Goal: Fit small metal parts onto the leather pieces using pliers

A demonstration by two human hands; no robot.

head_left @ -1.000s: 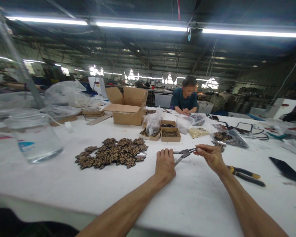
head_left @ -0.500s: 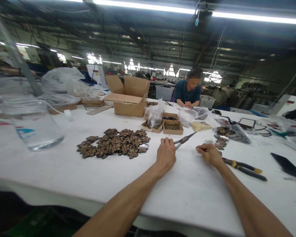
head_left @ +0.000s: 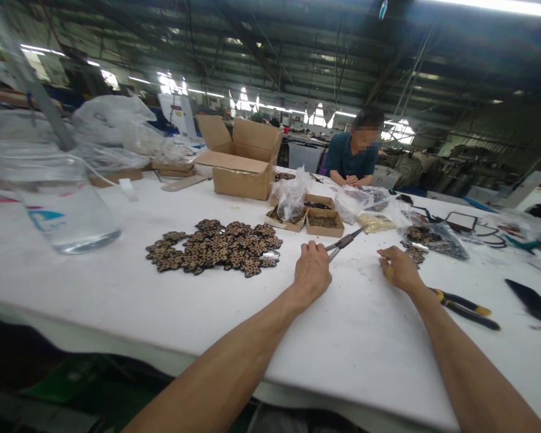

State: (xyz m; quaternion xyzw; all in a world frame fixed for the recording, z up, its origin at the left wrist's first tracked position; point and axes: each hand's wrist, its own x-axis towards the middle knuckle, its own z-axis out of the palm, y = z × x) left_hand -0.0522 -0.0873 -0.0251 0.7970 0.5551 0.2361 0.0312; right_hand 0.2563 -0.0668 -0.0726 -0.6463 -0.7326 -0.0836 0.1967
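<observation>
My left hand [head_left: 313, 270] is wrapped round the handles of long-nose pliers [head_left: 344, 241], whose jaws point up and away to the right. To the right of the pliers' tip, my right hand [head_left: 399, 269] hovers just over the white table, thumb and forefinger drawn together; anything between them is too small to make out. Tiny loose bits [head_left: 364, 272] lie scattered on the table between my hands. A second pair of pliers with yellow-and-black handles [head_left: 466, 307] rests beside my right wrist. Left of my left hand spreads a pile of leopard-print flower-shaped pieces [head_left: 216, 248].
Small cardboard trays of metal parts [head_left: 324, 224] stand ahead, by an open carton [head_left: 243, 180]. A water jug [head_left: 67, 204] is at left. Plastic bags [head_left: 376, 223] and a dark flat object [head_left: 532, 304] lie to the right. Across the table a person [head_left: 354, 153] leans on it.
My right hand left the pliers' tip, dropped to the loose bits on the table, then shifted slightly right. The left hand keeps hold of the pliers. The camera has tilted down.
</observation>
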